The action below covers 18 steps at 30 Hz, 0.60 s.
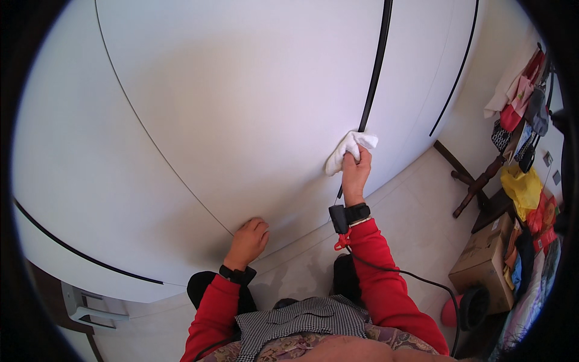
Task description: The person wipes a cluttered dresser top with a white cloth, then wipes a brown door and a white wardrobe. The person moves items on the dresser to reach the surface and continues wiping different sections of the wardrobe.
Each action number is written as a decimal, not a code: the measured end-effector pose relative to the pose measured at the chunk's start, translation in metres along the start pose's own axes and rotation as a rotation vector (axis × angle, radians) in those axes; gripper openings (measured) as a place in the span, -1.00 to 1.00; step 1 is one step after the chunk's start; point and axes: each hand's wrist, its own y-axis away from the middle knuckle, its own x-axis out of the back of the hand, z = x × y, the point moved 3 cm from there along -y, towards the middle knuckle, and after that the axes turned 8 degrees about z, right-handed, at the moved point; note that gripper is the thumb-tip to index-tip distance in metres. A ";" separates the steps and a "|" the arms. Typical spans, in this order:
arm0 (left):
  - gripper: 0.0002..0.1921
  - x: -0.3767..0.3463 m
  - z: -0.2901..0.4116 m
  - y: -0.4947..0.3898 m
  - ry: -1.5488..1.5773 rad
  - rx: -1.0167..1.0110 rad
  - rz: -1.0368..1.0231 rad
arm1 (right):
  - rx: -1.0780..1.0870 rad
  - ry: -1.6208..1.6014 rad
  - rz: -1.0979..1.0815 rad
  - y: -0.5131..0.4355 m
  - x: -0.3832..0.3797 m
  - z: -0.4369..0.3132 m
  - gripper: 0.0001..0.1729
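My right hand point(356, 172) grips a folded white cloth point(344, 156) and presses it over a long black handle strip point(375, 77) on a white cabinet door point(253, 104). The strip shows above the cloth, and its lower end comes out beneath. My left hand point(248, 242) rests against the lower part of the white doors, beside the thin seam point(167, 160) between two panels. Its fingers are bent and I see nothing in them. A black device point(338, 219) is strapped at my right wrist, with a cable running back along the arm.
At the right stand a cardboard box point(481, 262), a pink and black bin point(466, 310) and a yellow bag point(522, 190). Clothes point(520, 102) hang above a dark wooden stand leg point(479, 185). A grey plastic stool point(88, 305) is at lower left, on the tiled floor point(402, 217).
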 end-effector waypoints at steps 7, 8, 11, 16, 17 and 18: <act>-0.78 -0.006 0.000 0.000 -0.004 0.002 -0.015 | 0.434 0.189 -0.355 0.063 -0.029 -0.059 -0.52; -0.78 -0.007 0.000 0.000 -0.011 0.001 -0.019 | 0.514 0.208 -0.428 0.075 -0.034 -0.067 -0.52; -0.78 -0.007 0.000 0.000 -0.025 0.009 -0.032 | 0.757 0.191 -0.589 0.105 -0.046 -0.084 -0.48; -0.78 -0.004 0.000 0.000 -0.033 0.005 -0.026 | 0.678 0.197 -0.452 0.076 -0.040 -0.071 -0.49; -0.78 -0.004 0.000 0.001 -0.031 0.003 -0.024 | 0.629 0.210 -0.415 0.064 -0.036 -0.065 -0.50; -0.78 -0.004 0.000 0.001 -0.028 0.009 -0.025 | 0.504 0.178 -0.353 0.052 -0.031 -0.058 -0.53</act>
